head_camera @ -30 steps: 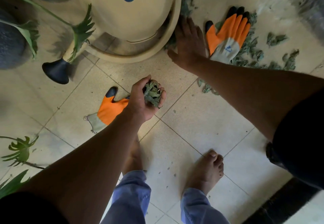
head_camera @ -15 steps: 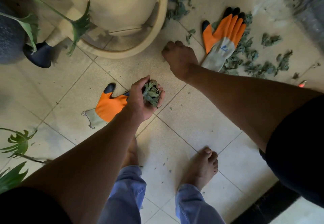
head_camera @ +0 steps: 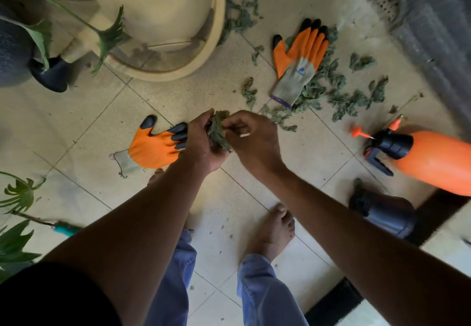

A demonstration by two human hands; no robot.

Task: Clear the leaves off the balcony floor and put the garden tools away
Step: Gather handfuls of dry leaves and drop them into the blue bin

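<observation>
My left hand (head_camera: 201, 144) grips a bunch of dry green leaves (head_camera: 216, 132) above the tiled floor. My right hand (head_camera: 251, 138) meets it from the right, its fingers curled onto the same bunch. More leaves (head_camera: 339, 91) lie scattered on the tiles at the upper right, and a smaller patch of leaves (head_camera: 239, 17) sits by the beige pot. One orange glove (head_camera: 300, 58) lies on the scattered leaves. A second orange glove (head_camera: 155, 144) lies flat just left of my left hand. An orange spray bottle (head_camera: 430, 160) lies on its side at the right.
A large beige pot (head_camera: 163, 19) stands tipped at the top, with a dark watering spout (head_camera: 51, 73) to its left. Plant fronds (head_camera: 17, 195) reach in from the left. A teal tool handle (head_camera: 67, 230) lies lower left. A dark pot (head_camera: 384, 213) is lower right, a floor drain (head_camera: 384, 2) top right. My bare feet (head_camera: 276, 231) stand below.
My right hand has come back from the floor by the beige pot and joined my left hand at the leaf bunch. The view has shifted, bringing the spray bottle into sight.
</observation>
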